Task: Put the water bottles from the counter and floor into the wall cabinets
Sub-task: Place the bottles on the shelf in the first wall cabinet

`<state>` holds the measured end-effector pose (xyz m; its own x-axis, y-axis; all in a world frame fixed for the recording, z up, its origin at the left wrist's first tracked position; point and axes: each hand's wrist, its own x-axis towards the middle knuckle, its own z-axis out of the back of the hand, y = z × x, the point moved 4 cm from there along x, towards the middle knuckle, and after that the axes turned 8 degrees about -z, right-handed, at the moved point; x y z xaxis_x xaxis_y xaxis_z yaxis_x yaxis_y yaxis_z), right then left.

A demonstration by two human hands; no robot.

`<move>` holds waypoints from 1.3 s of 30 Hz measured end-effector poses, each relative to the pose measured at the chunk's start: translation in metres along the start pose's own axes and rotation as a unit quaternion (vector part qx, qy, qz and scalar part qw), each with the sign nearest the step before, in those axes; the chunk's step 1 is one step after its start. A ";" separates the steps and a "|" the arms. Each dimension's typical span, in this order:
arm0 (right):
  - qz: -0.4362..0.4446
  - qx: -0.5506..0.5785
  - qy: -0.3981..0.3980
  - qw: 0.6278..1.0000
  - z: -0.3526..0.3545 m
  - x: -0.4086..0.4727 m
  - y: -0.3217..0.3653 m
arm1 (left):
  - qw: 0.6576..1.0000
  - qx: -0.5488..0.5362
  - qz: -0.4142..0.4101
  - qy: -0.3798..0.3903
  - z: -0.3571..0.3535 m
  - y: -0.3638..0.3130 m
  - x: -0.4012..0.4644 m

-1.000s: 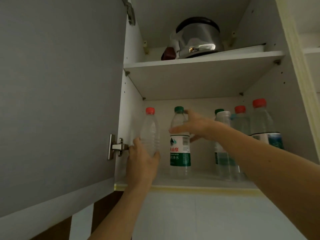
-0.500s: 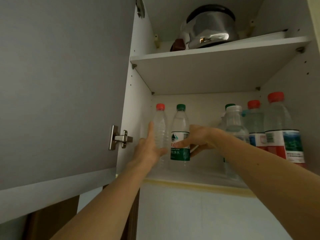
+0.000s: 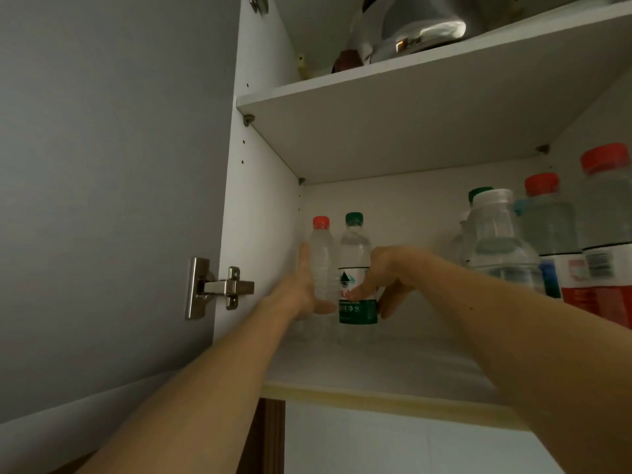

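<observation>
Two small water bottles stand upright side by side at the back left of the lower cabinet shelf (image 3: pixel 393 367). My left hand (image 3: pixel 301 289) grips the clear red-capped bottle (image 3: pixel 321 254) from its left side. My right hand (image 3: pixel 386 278) wraps the green-capped bottle (image 3: pixel 355 254) with the green label, thumb across the label. To the right stand several larger bottles: a clear-capped one (image 3: pixel 499 241) in front, a red-capped one (image 3: pixel 550 230) behind it and another red-capped one (image 3: pixel 608 213) at the frame edge.
The grey cabinet door (image 3: pixel 109 200) hangs open on the left, with a metal hinge (image 3: pixel 219 289). An upper shelf (image 3: pixel 427 107) carries a steel pot (image 3: pixel 413 25). White wall shows below the cabinet.
Both hands have pushed the two small bottles further back toward the left rear corner. The view has come closer and tilted up.
</observation>
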<state>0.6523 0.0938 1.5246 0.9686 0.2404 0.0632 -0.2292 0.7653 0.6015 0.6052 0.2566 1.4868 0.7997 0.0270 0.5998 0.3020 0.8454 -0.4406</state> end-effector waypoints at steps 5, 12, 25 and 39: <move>0.024 0.031 -0.031 0.999 -0.010 0.018 -0.004 | 0.999 -0.025 0.035 -0.001 -0.008 0.012 0.022; 0.059 -0.007 -0.050 0.997 -0.016 0.018 -0.011 | 0.984 0.169 -0.027 -0.045 -0.005 0.001 0.025; 0.173 -0.315 -0.253 0.898 -0.019 0.019 -0.003 | 0.863 0.495 -0.099 -0.007 -0.002 -0.007 0.032; 0.178 -0.363 -0.334 0.851 -0.027 0.034 -0.009 | 0.793 0.609 -0.014 0.023 -0.011 0.005 0.039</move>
<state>0.6848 0.1112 1.4994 0.6074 0.3270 0.7240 -0.2844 0.9404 -0.1862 0.6433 0.2558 1.5007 0.8280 0.0026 0.5607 -0.3822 0.7343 0.5610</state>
